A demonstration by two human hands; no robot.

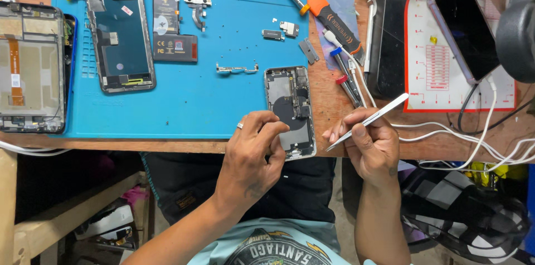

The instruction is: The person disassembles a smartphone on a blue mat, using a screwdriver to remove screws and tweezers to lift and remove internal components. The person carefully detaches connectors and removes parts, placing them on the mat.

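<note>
The phone [290,110] lies opened at the mat's [184,103] near edge, screen [120,36] and battery [174,25] already out. The left hand [253,153] pinches its lower end; the right hand [370,145] grips tweezers [368,121]. Inner parts remain.

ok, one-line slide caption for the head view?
Left hand steadies an opened phone at the blue mat edge; right hand holds white tweezers beside it.
</note>
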